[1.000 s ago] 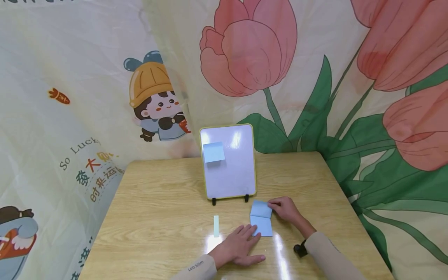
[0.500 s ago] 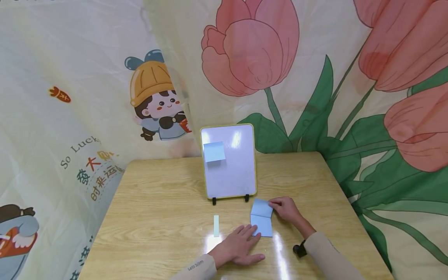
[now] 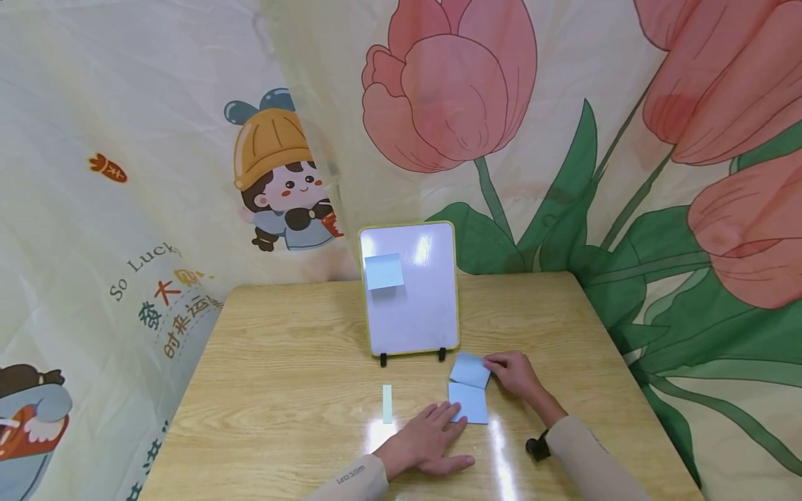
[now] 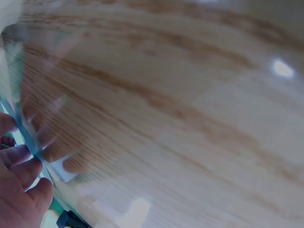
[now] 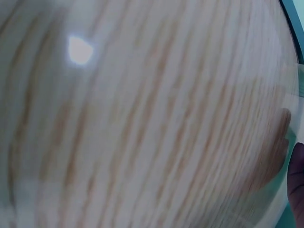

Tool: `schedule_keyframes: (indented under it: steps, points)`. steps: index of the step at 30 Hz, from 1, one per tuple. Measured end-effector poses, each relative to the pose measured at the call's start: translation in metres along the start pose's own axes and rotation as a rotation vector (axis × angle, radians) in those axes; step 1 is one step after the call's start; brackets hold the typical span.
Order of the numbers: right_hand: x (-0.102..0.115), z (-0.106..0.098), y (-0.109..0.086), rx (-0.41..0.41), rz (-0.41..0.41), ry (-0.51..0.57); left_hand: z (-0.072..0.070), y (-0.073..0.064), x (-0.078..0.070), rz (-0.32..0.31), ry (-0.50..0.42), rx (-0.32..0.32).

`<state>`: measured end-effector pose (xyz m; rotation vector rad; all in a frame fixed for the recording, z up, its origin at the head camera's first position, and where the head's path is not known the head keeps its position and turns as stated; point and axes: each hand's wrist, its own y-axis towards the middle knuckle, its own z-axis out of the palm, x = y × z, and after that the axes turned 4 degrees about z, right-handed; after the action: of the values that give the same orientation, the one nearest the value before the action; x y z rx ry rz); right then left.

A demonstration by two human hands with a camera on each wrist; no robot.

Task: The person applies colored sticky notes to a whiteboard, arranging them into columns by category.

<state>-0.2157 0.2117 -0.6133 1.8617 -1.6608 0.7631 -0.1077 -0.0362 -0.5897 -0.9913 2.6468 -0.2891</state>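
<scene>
In the head view, a blue sticky note pad [image 3: 474,405] lies on the table to the right of my left hand [image 3: 429,443]. That hand is spread flat, its fingertips resting on the pad's left edge. My right hand [image 3: 516,376] pinches the right edge of a blue sticky note [image 3: 470,369], which sits just beyond the pad and slightly askew to it. Whether the two still touch is hard to tell. At the left wrist view's lower left corner, parts of hands [image 4: 21,185] show; the right wrist view catches only a fingertip [image 5: 296,175].
A small whiteboard [image 3: 416,320] with a yellow rim stands on black feet at the back, bearing another blue sticky note [image 3: 385,271] at its upper left. A narrow pale green strip [image 3: 387,403] lies left of the pad on the wooden table [image 3: 282,390]. Printed cloth [image 3: 175,104] hangs behind.
The pinched note has shifted slightly away and to the right with my right hand, turning askew to the pad. My left hand stays in place.
</scene>
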Motion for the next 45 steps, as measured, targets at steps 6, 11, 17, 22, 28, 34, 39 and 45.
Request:
schedule_keyframes:
  steps: [6, 11, 17, 22, 28, 34, 39, 45]
  points:
    - [-0.003, 0.0, -0.001, -0.034, -0.022, -0.017, 0.002, 0.0, -0.001, -0.006, 0.001, -0.007]
    - [-0.004, -0.001, -0.002, -0.051, -0.032, -0.02, 0.005, 0.0, 0.0, -0.007, 0.01, -0.02]
    - [-0.006, -0.004, -0.004, -0.06, -0.031, -0.029, 0.007, 0.003, 0.002, -0.003, 0.009, -0.013]
    - [-0.007, -0.007, -0.005, -0.062, -0.021, 0.003, 0.01, 0.004, 0.002, -0.003, 0.012, -0.021]
    - [-0.004, -0.01, -0.005, -0.04, 0.014, 0.04, 0.01, 0.003, 0.002, -0.008, 0.0, -0.014]
    - [-0.003, -0.014, -0.003, -0.076, 0.005, 0.069, 0.008, 0.003, 0.002, -0.009, -0.004, -0.017]
    - [-0.002, -0.019, -0.002, -0.102, -0.051, 0.073, 0.007, 0.003, 0.002, -0.007, -0.019, -0.018]
    - [0.0, -0.027, -0.002, -0.032, -0.043, 0.057, 0.007, 0.003, 0.003, -0.001, -0.04, -0.005]
